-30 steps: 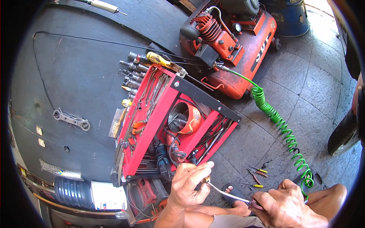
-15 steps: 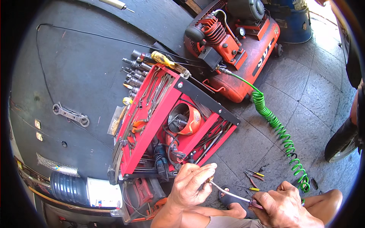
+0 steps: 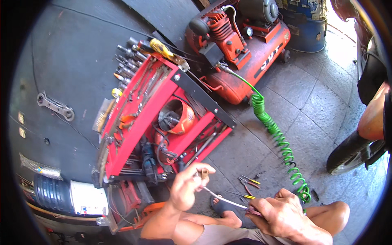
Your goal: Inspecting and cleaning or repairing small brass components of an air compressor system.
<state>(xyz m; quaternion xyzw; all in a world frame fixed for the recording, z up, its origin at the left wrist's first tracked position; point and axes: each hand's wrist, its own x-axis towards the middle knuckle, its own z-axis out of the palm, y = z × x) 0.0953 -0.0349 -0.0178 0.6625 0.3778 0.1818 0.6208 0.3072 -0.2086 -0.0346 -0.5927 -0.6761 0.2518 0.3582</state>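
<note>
Left hand (image 3: 190, 188) at 6 o'clock in the view: fingertips pinched together on a small brownish fitting (image 3: 205, 175), rest of the fingers loosely curled; blur hides the exact grip. Your right hand (image 3: 283, 214), between 4 and 5 o'clock, is a closed fist around a dark reddish piece (image 3: 254, 211), mostly covered, so can't tell what it is.

Pale cable (image 3: 224, 198) spans between your two hands, sloping from the fitting toward 4 o'clock. Thin, round, smooth; looks light and bendy with some spring, should hold a gentle curve. Surface may be slick if greasy. Best hold: fingertip pinch right behind the fitting, firmer fist at the other end; don't kink the middle. Fitting looks hard, metallic, lumpy; small enough to slip from a pinch.

Toward 11 o'clock from your right hand, slim pliers (image 3: 248, 185) and a yellow-handled screwdriver (image 3: 248, 197) lie on dark, worn stone-like floor tiles (image 3: 314, 96). Glossy red metal tool cart (image 3: 141, 127) at 9 o'clock, with a rounded orange bowl (image 3: 188, 118) inside. Scuffed red compressor (image 3: 232, 81) at 1 o'clock, cylindrical tank; springy green coiled hose (image 3: 274, 127) runs down toward 4 o'clock.
</note>
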